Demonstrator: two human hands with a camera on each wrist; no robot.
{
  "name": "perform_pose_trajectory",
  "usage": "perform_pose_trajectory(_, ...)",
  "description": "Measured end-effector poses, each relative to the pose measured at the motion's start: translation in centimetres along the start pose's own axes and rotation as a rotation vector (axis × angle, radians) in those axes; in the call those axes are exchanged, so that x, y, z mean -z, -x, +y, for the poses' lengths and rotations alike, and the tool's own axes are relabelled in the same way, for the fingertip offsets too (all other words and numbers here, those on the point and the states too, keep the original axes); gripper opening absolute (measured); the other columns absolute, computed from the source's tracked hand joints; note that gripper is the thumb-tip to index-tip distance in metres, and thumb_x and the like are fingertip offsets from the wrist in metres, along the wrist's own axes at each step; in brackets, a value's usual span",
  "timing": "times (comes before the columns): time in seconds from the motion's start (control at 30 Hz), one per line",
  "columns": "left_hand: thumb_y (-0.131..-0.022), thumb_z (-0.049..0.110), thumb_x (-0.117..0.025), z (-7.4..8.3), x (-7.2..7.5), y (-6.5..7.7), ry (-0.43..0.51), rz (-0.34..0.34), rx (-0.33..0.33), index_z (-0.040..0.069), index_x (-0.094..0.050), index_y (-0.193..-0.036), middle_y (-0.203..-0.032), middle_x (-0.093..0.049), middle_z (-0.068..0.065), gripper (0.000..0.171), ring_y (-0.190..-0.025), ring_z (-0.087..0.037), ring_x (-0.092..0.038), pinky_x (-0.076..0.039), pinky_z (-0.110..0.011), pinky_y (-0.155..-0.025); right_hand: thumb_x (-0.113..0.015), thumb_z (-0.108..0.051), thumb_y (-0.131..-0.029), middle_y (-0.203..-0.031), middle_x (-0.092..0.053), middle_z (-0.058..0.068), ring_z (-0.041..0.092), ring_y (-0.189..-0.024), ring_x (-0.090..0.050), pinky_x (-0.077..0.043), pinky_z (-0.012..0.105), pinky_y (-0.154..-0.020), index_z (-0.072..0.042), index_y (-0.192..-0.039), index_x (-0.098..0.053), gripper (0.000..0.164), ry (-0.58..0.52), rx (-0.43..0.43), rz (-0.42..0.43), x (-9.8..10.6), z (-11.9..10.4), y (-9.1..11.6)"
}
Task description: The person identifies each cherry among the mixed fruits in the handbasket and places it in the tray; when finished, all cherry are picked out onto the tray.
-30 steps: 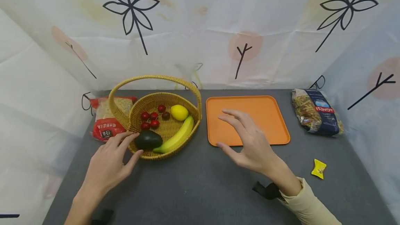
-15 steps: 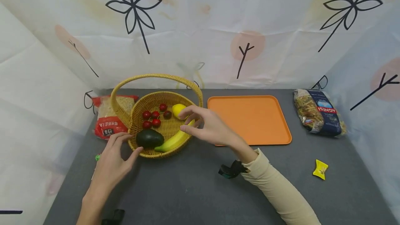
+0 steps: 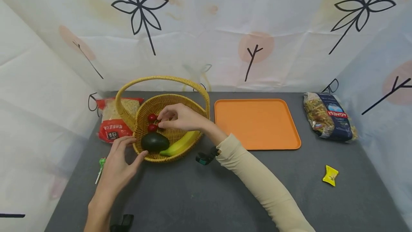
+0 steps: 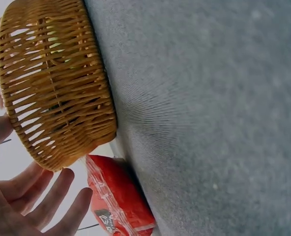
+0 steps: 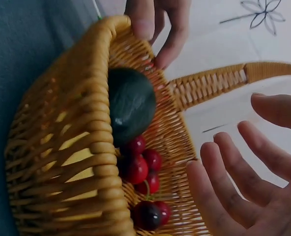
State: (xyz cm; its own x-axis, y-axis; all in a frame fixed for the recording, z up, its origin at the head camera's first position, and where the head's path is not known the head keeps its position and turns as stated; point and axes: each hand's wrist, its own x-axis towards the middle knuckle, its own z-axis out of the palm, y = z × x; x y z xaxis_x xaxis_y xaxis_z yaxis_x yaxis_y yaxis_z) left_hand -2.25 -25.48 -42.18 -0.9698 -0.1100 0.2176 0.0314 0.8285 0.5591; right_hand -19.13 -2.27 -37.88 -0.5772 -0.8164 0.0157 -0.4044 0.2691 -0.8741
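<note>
A yellow wicker basket [image 3: 173,97] with a tall handle stands on the grey table. In it lie a dark green avocado [image 3: 155,142], a banana [image 3: 180,145] and several cherries [image 5: 135,168]. My left hand [image 3: 117,164] touches the basket's left rim, thumb and fingers spread, fingers fairly straight. Over the basket, my right hand [image 3: 181,117] reaches toward the cherries with loosely bent fingers. Nothing shows between those fingers in the right wrist view. That hand hides the lemon and some of the cherries in the head view.
An orange tray [image 3: 257,124] lies right of the basket. Beyond it is a pasta bag [image 3: 329,117], with a yellow wrapped candy [image 3: 330,175] nearer. A red food bag [image 3: 114,126] lies behind the basket's left side. A green lollipop [image 3: 102,162] is beside the left hand.
My right hand has moved left from above the orange tray, past the lemon and banana, to the cherries. The left hand stays at the basket rim. The lollipop has come into view.
</note>
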Motion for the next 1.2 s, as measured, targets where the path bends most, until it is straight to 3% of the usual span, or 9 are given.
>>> perform_pose_trajectory(0.13, -0.093, 0.024, -0.088, 0.1, -0.1, -0.1, -0.012, -0.007, 0.009, -0.004, -0.063, -0.137, -0.145, -0.056, -0.021, 0.057, -0.122, -0.041, -0.063, -0.056, -0.062, -0.096, -0.068, -0.024, -0.107, -0.124, -0.077, 0.018, 0.035, -0.108, -0.075, -0.064, 0.031, -0.092, -0.005, -0.132, -0.071, 0.031, -0.013, -0.06, -0.048, -0.2, 0.6, -1.6)
perform_pose_trajectory(0.27, -0.093, 0.025, -0.088, 0.0, -0.1, -0.1, -0.026, -0.006, 0.01, -0.002, -0.064, -0.137, -0.144, -0.057, -0.019, 0.057, -0.121, -0.038, -0.065, -0.057, -0.041, -0.09, -0.066, -0.02, -0.109, -0.13, -0.074, 0.024, 0.043, -0.115, -0.075, -0.065, 0.045, -0.099, -0.002, -0.135, -0.068, 0.032, -0.097, -0.163, -0.087, -0.5, 0.9, -3.0)
perform_pose_trajectory(0.33, -0.094, 0.026, -0.087, 0.0, -0.1, 0.0, -0.026, -0.009, 0.017, -0.001, -0.063, -0.137, -0.145, -0.057, -0.019, 0.056, -0.121, -0.037, -0.065, -0.056, -0.036, -0.089, -0.065, -0.019, -0.109, -0.133, -0.072, 0.025, 0.043, -0.117, -0.075, -0.065, 0.047, -0.101, -0.001, -0.137, -0.068, 0.033, -0.115, -0.21, -0.093, -0.6, 1.0, -3.5)
perform_pose_trajectory(0.4, -0.094, 0.025, -0.087, 0.0, -0.2, 0.0, -0.018, -0.013, 0.024, -0.001, -0.063, -0.138, -0.145, -0.056, -0.019, 0.056, -0.122, -0.038, -0.064, -0.058, -0.039, -0.09, -0.064, -0.017, -0.11, -0.135, -0.071, 0.024, 0.043, -0.116, -0.075, -0.064, 0.048, -0.1, -0.001, -0.138, -0.067, 0.033, -0.112, -0.244, -0.099, -0.8, 1.1, -4.0)
perform_pose_trajectory(0.57, -0.096, 0.023, -0.085, 0.2, -0.3, 0.1, 0.009, -0.025, 0.043, -0.003, -0.06, -0.14, -0.148, -0.053, -0.022, 0.057, -0.124, -0.042, -0.063, -0.06, -0.064, -0.094, -0.062, -0.011, -0.11, -0.14, -0.067, 0.025, 0.042, -0.117, -0.073, -0.063, 0.048, -0.102, 0.001, -0.144, -0.064, 0.036, -0.096, -0.312, -0.13, -1.4, 1.3, -4.8)
perform_pose_trajectory(0.83, -0.096, 0.023, -0.085, 0.0, -0.3, 0.2, 0.029, -0.026, 0.052, -0.003, -0.06, -0.141, -0.149, -0.052, -0.022, 0.057, -0.126, -0.043, -0.062, -0.06, -0.066, -0.096, -0.068, -0.006, -0.103, -0.151, -0.067, 0.014, 0.027, -0.138, -0.065, -0.06, 0.029, -0.102, -0.006, -0.146, -0.068, 0.043, 0.11, -0.319, -0.21, -2.0, 1.8, -5.4)
perform_pose_trajectory(1.07, -0.096, 0.022, -0.084, 0.2, -0.3, 0.2, 0.032, -0.031, 0.066, -0.002, -0.06, -0.141, -0.149, -0.052, -0.022, 0.057, -0.126, -0.043, -0.062, -0.06, -0.066, -0.096, -0.074, -0.004, -0.1, -0.142, -0.074, 0.012, 0.026, -0.127, -0.069, -0.062, 0.027, -0.096, -0.003, -0.133, -0.076, 0.034, 0.085, -0.266, -0.108, -1.8, 1.5, -4.8)
perform_pose_trajectory(1.2, -0.096, 0.022, -0.084, 0.3, -0.3, 0.2, 0.027, -0.027, 0.068, -0.003, -0.06, -0.14, -0.15, -0.052, -0.022, 0.056, -0.125, -0.043, -0.063, -0.06, -0.065, -0.096, -0.075, -0.009, -0.101, -0.144, -0.073, 0.01, 0.025, -0.13, -0.069, -0.061, 0.028, -0.096, -0.006, -0.13, -0.078, 0.03, 0.069, -0.216, -0.047, -1.2, 0.9, -3.8)
